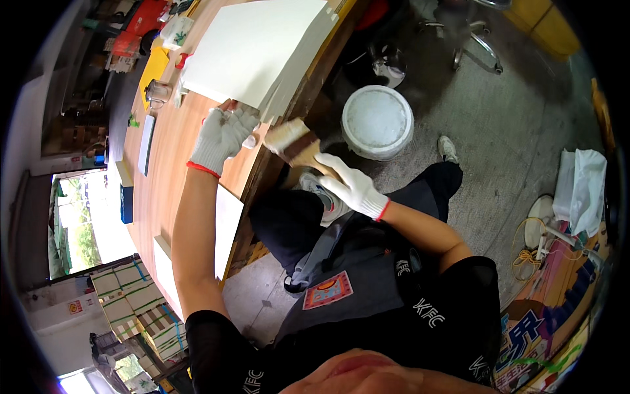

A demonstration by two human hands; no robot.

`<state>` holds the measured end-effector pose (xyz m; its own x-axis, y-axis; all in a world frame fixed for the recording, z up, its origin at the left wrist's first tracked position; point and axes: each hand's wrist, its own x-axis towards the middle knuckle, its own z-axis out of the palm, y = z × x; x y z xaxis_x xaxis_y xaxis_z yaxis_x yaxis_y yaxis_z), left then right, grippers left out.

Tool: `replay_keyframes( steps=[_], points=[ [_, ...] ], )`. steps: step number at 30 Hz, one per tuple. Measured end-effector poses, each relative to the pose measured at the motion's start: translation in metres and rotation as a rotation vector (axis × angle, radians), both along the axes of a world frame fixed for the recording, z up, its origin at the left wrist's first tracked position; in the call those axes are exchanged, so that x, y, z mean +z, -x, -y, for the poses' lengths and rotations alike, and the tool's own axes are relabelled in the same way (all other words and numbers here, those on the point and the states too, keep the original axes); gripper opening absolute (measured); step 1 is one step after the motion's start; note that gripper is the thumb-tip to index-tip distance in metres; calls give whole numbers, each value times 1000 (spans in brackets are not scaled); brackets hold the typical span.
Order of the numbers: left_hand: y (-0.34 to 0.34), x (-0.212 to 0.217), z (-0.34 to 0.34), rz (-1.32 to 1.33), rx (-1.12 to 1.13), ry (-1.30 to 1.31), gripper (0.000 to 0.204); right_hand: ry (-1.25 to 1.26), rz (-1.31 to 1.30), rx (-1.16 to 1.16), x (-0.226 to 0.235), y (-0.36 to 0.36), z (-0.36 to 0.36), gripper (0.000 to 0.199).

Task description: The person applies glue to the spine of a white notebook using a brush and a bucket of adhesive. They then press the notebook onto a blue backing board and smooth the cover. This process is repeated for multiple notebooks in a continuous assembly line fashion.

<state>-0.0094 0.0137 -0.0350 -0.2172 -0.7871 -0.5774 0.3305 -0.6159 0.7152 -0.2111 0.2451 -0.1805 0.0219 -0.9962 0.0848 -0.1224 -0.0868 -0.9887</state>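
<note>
My left hand (pixel 223 138), in a white knit glove with a red cuff, is at the near corner of a thick stack of white sheets (pixel 256 49) on the wooden table (pixel 157 203). Its bent fingers grip the stack's edge, though the sheets partly hide the fingertips. In my right hand (pixel 354 187), gloved the same way, is a wide flat brush (pixel 302 151) with pale bristles and a wooden handle. The bristles point toward the table edge, beside my left hand and apart from the stack. A white round bucket (pixel 384 156) with whitish content stands right of the brush.
A glass mug (pixel 157 92) and a yellow sheet (pixel 154 65) lie farther across the table. Nearer me a white board (pixel 228 223) rests by the table edge. A wheeled chair base (pixel 482 49) stands on the floor, with a white bag (pixel 584 190) at the right.
</note>
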Motion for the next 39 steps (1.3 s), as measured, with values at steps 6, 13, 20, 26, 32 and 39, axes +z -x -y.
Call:
replay_keyframes(
  steps=[6, 13, 20, 26, 32, 39],
  points=[
    [32, 32, -8, -212, 136, -165, 28, -100, -671, -327, -140, 64, 9, 51],
    [50, 13, 6, 217, 142, 143, 27, -187, -1108, -136, -105, 113, 50, 55],
    [14, 37, 36, 86, 116, 204, 21, -209, 361, -171, 70, 157, 148, 57],
    [-83, 69, 5, 122, -40, 132, 18, -466, 437, 214, 154, 122, 215, 64],
    [-164, 87, -103, 678, 251, 248, 30, -449, 142, 488, 184, 5, 209, 39],
    [-312, 8, -203, 639, 512, 149, 26, -321, -385, 633, 168, -171, 205, 30]
  ],
)
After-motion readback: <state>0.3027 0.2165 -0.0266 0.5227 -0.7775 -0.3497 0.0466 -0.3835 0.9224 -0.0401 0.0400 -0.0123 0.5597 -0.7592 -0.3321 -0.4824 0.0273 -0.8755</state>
